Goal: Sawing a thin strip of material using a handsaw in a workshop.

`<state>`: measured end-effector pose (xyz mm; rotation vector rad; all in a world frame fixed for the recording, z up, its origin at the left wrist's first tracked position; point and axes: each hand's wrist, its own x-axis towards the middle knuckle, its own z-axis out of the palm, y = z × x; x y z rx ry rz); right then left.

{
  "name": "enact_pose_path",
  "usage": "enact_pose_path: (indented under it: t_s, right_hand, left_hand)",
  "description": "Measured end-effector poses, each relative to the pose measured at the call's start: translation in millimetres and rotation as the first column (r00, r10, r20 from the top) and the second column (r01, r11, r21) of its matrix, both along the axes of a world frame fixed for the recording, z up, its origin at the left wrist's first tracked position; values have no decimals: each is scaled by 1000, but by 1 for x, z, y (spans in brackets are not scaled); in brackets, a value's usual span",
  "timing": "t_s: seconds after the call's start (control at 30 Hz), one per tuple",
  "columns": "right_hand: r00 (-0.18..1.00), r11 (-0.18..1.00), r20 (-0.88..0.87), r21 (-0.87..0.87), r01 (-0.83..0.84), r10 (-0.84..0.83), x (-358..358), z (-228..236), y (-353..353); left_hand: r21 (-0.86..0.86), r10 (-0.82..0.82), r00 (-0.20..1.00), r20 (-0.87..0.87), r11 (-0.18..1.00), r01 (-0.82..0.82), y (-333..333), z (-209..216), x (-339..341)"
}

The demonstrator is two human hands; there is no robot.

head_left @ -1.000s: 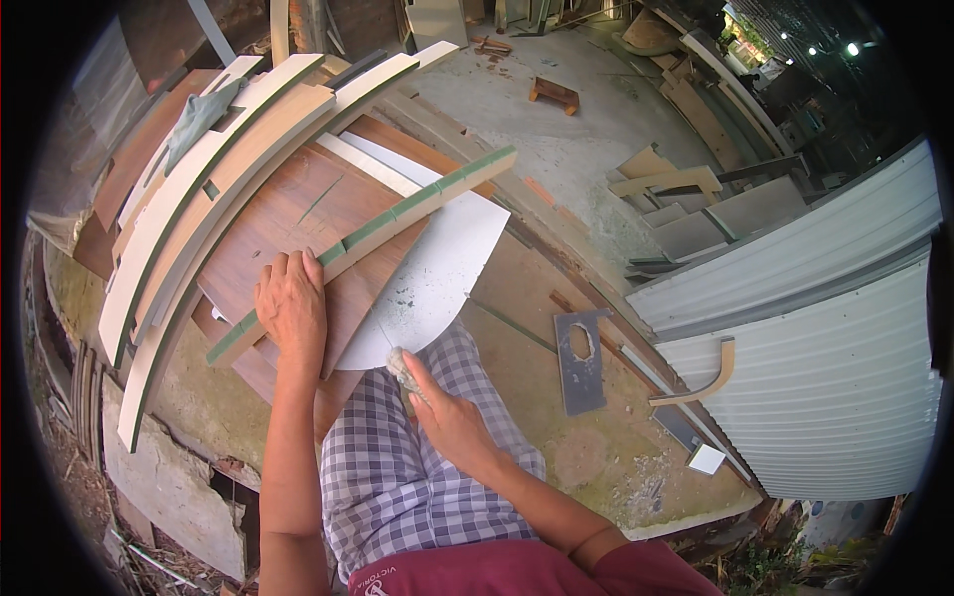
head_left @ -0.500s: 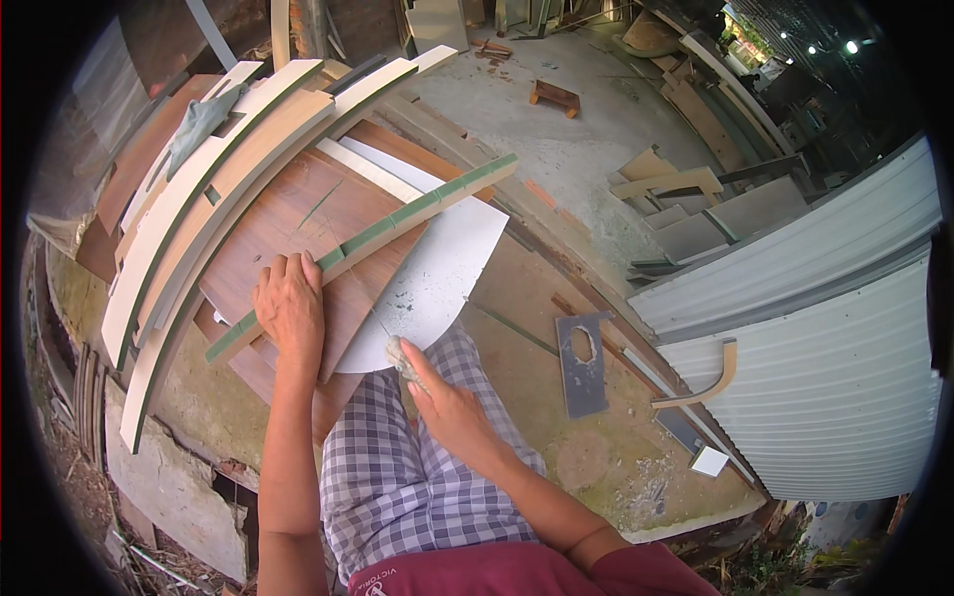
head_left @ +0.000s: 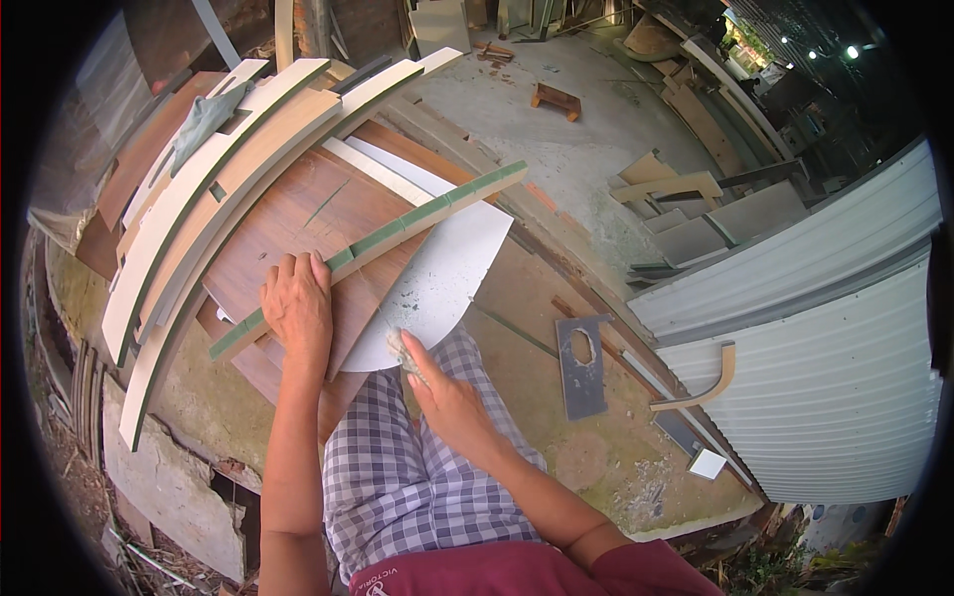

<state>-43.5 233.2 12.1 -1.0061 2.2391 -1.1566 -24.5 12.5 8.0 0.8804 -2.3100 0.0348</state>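
Note:
A long, slightly curved wooden strip (head_left: 397,224) with a green face, marked by several cross lines, lies slantwise over brown wood-grain boards (head_left: 288,223). My left hand (head_left: 298,306) is closed around the strip's nearer part and presses it against the boards. Over my lap, my right hand (head_left: 447,402) grips a tool by its mottled, pale wrapped handle (head_left: 402,353); its working end is too thin to make out. That tool is apart from the strip. Beneath both, a white sheet (head_left: 437,268) sprinkled with dark green flakes sticks out past the boards.
Several curved, pale wooden pieces (head_left: 238,139) are stacked left of the boards, a grey cloth (head_left: 204,124) on top. At right lie a grey panel with a hole (head_left: 581,382) and a bent wooden piece (head_left: 711,387), beside corrugated metal sheeting (head_left: 825,387). A low wooden stool (head_left: 556,99) stands farther back.
My left hand and the strip have shifted slightly right and nearer, and the boards a little too. My right hand keeps its hold on the tool, almost in place.

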Motion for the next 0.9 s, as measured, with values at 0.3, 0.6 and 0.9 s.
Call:
enact_pose_path:
  t_s: [0.3,0.6,0.9]
  right_hand:
    - [998,999,-61,-46,-1,-2,10,-12,9]
    - [1000,1000,2,-16,18,-18,-14,3,-23]
    - [999,1000,-50,-17,14,-15,15,-10,18]
  left_hand:
    - [-34,-3,999,-33,999,2,0,-2,-3]
    - [-31,-16,999,-49,999,15,2,-2,-5]
    - [-36,-7,999,-42,999,5,3,-2,-3]
